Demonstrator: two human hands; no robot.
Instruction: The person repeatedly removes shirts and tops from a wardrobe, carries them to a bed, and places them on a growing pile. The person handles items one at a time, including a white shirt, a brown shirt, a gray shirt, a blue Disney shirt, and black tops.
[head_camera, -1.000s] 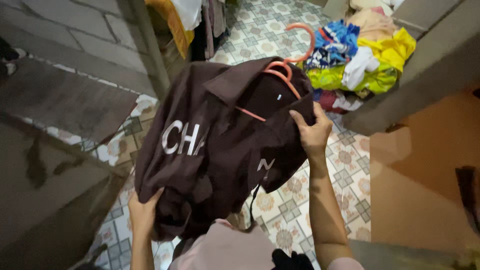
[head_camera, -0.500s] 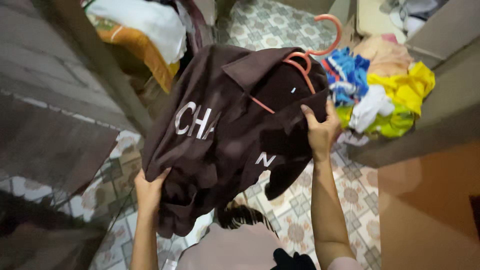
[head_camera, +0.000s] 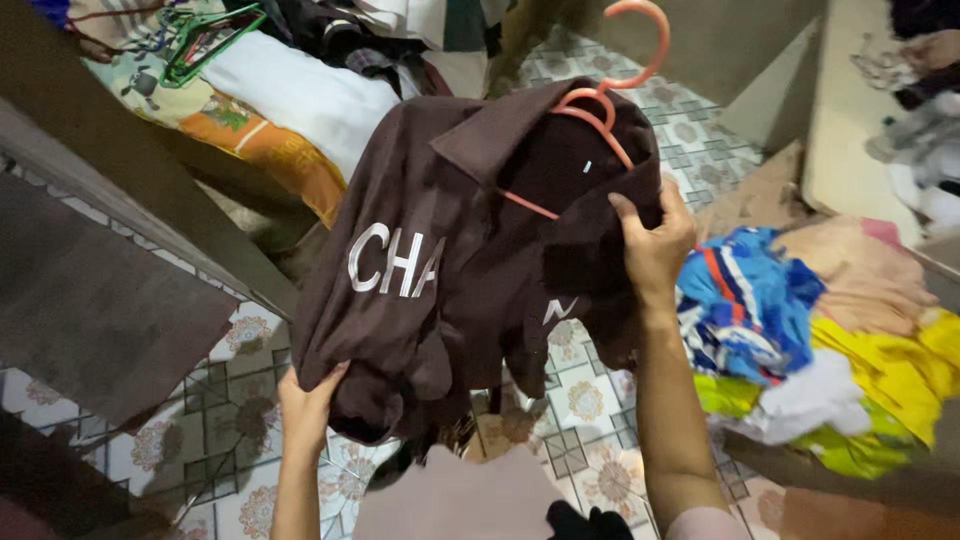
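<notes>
While the right hand (head_camera: 655, 250) grips the dark brown shirt (head_camera: 470, 260) near its collar, where a pink hanger (head_camera: 600, 100) sits inside, the left hand (head_camera: 305, 405) clutches its lower hem, holding it above the patterned tile floor (head_camera: 590, 400) beside a pile of colourful clothes (head_camera: 800, 330).

left hand (head_camera: 305, 405) raised, fingers curled shut | right hand (head_camera: 655, 245) raised higher, thumb clamped, forearm upright

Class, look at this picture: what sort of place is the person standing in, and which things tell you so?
Probably a laundry or clothes-sorting corner of a home: a heap of colourful loose clothes lies on the patterned tiled floor, and both hands hold a dark brown collared shirt on an orange plastic hanger.
</notes>
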